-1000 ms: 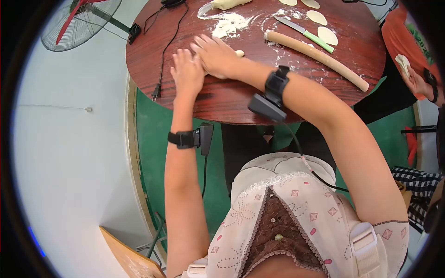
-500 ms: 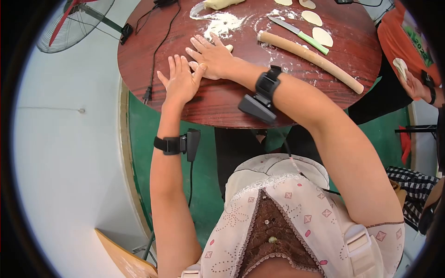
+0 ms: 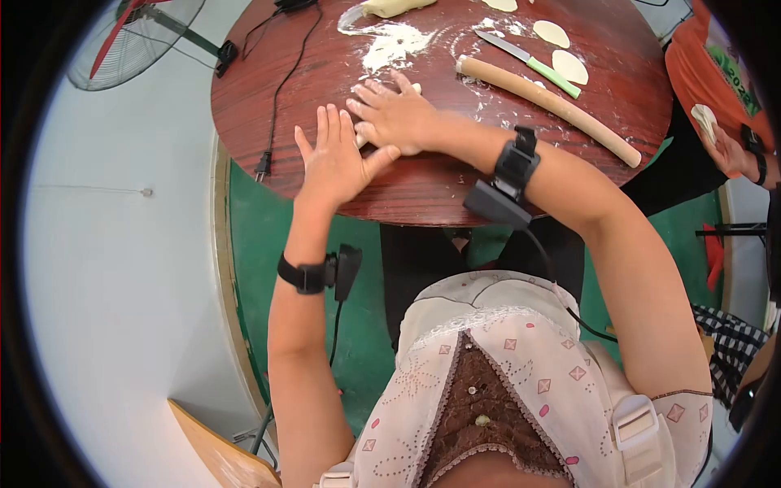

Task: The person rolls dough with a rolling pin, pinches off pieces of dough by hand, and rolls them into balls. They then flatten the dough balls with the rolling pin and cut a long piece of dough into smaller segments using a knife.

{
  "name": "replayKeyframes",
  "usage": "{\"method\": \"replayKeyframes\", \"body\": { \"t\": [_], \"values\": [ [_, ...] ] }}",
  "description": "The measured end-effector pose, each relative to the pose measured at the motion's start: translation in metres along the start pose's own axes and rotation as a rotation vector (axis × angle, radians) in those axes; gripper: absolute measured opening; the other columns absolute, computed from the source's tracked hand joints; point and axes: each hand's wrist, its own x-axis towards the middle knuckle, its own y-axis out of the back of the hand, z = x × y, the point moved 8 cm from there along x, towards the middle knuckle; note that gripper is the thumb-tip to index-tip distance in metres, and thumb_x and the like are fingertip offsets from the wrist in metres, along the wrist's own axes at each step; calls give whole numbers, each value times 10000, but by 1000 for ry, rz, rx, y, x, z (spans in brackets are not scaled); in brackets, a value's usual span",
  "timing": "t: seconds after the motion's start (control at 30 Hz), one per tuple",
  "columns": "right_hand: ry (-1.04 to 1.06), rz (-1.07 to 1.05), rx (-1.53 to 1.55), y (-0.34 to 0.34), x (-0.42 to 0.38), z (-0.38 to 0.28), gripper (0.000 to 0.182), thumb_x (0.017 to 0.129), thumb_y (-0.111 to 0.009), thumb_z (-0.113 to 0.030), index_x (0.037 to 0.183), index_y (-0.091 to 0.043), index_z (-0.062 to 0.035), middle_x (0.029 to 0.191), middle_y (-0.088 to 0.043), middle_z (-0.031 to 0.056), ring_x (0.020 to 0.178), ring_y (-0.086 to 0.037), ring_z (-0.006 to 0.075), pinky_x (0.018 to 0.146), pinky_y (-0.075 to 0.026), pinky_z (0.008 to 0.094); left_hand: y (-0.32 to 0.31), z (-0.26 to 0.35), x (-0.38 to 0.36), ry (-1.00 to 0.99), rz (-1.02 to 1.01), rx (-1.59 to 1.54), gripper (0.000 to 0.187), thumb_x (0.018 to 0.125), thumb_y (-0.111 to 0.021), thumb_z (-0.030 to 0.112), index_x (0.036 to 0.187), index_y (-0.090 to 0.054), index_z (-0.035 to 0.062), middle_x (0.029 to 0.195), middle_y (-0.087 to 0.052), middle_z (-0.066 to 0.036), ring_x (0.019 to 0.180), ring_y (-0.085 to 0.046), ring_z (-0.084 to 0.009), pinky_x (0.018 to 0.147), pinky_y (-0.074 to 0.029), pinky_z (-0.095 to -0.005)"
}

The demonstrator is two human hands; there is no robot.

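Observation:
A small strip of pale dough lies on the dark red round table, mostly hidden beneath my hands. My right hand rests flat over it, palm down, fingers stretched out and dusted with flour. Beside it, my left hand is also palm down with the fingers extended and the thumb toward the right hand. A bit of dough shows in the gap between the two hands. Beyond them is a patch of white flour, with a larger dough lump at the far side.
A wooden rolling pin and a green-handled knife lie to the right, near flat dough rounds. A black plug cable runs along the left. A fan stands far left. Another person's hand holds dough at right.
Both hands have slid right and a little toward me, and they now sit slightly farther apart. More dough shows between them.

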Motion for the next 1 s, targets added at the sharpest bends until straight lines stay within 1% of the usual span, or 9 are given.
{"method": "replayKeyframes", "body": {
  "t": [0.07, 0.17, 0.3, 0.33, 0.5, 0.57, 0.7, 0.83, 1.0],
  "values": [
    [-126, 44, 227, -4, 18, 20, 524, 966, -309, -387, 1344, -440, -49, 1417, -368, 208, 1344, -311, 349, 1078, -173, 601, 13, -24, 11, 84, 4, 12, 1044, 805, -414, 718, 1381, -246, -136, 1484, -198, -276, 1422, -89, -348, 1090, -6, -593],
    [-262, 195, 374, 43, 33, 35, 528, 954, -353, -401, 1352, -436, -65, 1452, -332, 189, 1371, -265, 347, 1087, -209, 547, 50, -79, 6, 214, 172, -239, 855, 907, -334, 606, 1407, -257, -83, 1501, -188, -245, 1427, -63, -342, 1097, 12, -569],
    [-73, 237, 224, 29, 67, -1, 578, 939, -367, -471, 1330, -455, -56, 1436, -347, 193, 1350, -288, 356, 1092, -233, 495, 84, -85, -16, 345, 349, -472, 785, 934, -344, 552, 1408, -269, -69, 1499, -199, -241, 1421, -90, -351, 1099, 16, -562],
    [16, 392, 135, 13, 64, -15, 586, 933, -377, -484, 1319, -465, -52, 1433, -349, 192, 1341, -297, 355, 1094, -237, 485, 83, -78, -17, 326, 349, -437, 773, 938, -350, 540, 1408, -271, -68, 1499, -201, -239, 1421, -93, -353, 1100, 17, -558],
    [152, 237, 234, 3, 0, -48, 657, 935, -336, -526, 1357, -420, -30, 1443, -332, 197, 1379, -246, 321, 1126, -148, 490, 50, -75, -52, 266, 337, -417, 737, 955, -338, 499, 1443, -200, -36, 1512, -185, -216, 1426, -71, -344, 1106, 34, -533],
    [195, 173, 247, 2, -33, -60, 649, 941, -327, -520, 1362, -414, -33, 1445, -336, 187, 1380, -254, 298, 1120, -130, 519, 44, -76, -73, 346, 320, -542, 734, 961, -310, 504, 1452, -172, -23, 1517, -173, -209, 1428, -58, -341, 1106, 34, -531],
    [66, 237, 155, 1, 0, -44, 659, 945, -282, -525, 1364, -419, -35, 1451, -332, 179, 1386, -239, 299, 1112, -119, 549, 28, -75, -96, 379, 358, -720, 715, 972, -249, 510, 1463, -152, -1, 1527, -157, -189, 1431, -29, -338, 1106, 26, -534],
    [-101, 263, 161, -13, 67, -16, 595, 954, -311, -481, 1396, -382, -89, 1478, -279, 184, 1396, -204, 315, 1103, -118, 566, 41, -69, -111, 430, 415, -628, 702, 976, -229, 506, 1465, -152, 9, 1531, -159, -171, 1429, -25, -348, 1106, 10, -543],
    [121, 211, 163, -5, 32, -43, 591, 960, -309, -479, 1389, -387, -80, 1472, -290, 178, 1398, -200, 311, 1117, -99, 545, 32, -78, -134, 474, 414, -608, 704, 975, -238, 505, 1466, -150, 8, 1531, -161, -169, 1428, -30, -353, 1107, 0, -548]
  ]
}}
